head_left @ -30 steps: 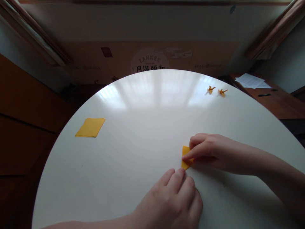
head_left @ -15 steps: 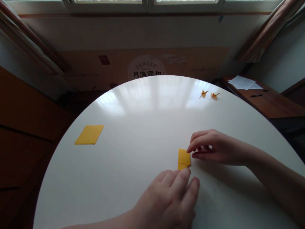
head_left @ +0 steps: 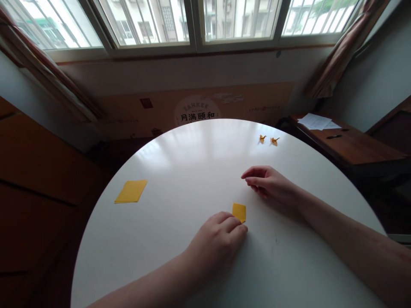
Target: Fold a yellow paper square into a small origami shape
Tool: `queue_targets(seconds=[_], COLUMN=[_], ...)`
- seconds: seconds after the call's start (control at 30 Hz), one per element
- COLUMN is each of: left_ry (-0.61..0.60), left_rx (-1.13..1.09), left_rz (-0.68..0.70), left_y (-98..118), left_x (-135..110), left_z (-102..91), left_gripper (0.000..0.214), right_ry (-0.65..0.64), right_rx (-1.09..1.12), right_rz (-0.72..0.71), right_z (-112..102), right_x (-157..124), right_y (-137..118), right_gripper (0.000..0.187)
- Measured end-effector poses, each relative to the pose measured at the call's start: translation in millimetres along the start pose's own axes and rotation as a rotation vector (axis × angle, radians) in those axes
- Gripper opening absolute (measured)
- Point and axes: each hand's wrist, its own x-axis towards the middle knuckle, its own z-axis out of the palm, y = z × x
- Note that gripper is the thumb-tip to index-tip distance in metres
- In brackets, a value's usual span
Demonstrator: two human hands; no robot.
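Note:
A small folded yellow paper (head_left: 239, 211) lies on the round white table (head_left: 192, 162). My left hand (head_left: 218, 241) rests just below it, fingers curled, fingertips pressing on the paper's near edge. My right hand (head_left: 268, 184) lies on the table up and to the right of the paper, apart from it, fingers loosely stretched with nothing in them.
A stack of yellow paper squares (head_left: 131, 191) sits at the table's left. Two small folded orange paper cranes (head_left: 269, 139) stand at the far right. A wooden side desk (head_left: 346, 145) with white sheets (head_left: 314, 121) is on the right. Windows run along the back.
The head camera tilted up, bringing the windows into view. My right hand let go of the folded paper and drew away up and right. My left hand stayed at the paper's near edge.

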Motion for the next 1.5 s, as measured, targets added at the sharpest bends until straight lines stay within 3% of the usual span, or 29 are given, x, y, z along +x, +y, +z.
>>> queue_targets(seconds=[0.23, 0.43, 0.57, 0.8, 0.93, 1.23, 1.5], left_ry=[-0.188, -0.305, -0.26, -0.157, -0.17, -0.169, -0.018], left_rx=[0.076, 0.242, 0.2, 0.19, 0.295, 0.459, 0.32], left_rz=[-0.089, -0.035, -0.054, -0.22, -0.18, -0.083, -0.132], left_y=[1.0, 7.5, 2.0, -1.9, 0.9, -3.1, -12.2], left_x=[16.3, 30.3, 31.3, 28.4, 27.9, 25.1, 21.7], left_z=[-20.4, -36.0, -38.4, -28.1, -24.6, -15.3, -13.1], left_gripper=[0.02, 0.019, 0.02, 0.017, 0.02, 0.018, 0.013], right_ry=[0.114, 0.133, 0.175, 0.222, 0.218, -0.004, -0.181], right_rx=[0.006, 0.002, 0.018, 0.013, -0.004, -0.279, -0.736], right_rz=[-0.003, 0.018, 0.032, 0.02, -0.022, -0.114, -0.388], right_z=[11.5, 15.0, 17.7, 23.2, 23.1, 19.0, 20.3], right_x=[2.0, 3.3, 6.6, 6.6, 4.8, -12.2, -30.4], right_y=[-4.4, -7.1, -6.9, -8.3, -8.4, -7.3, -17.8], right_gripper=[0.025, 0.023, 0.02, 0.016, 0.021, 0.02, 0.018])
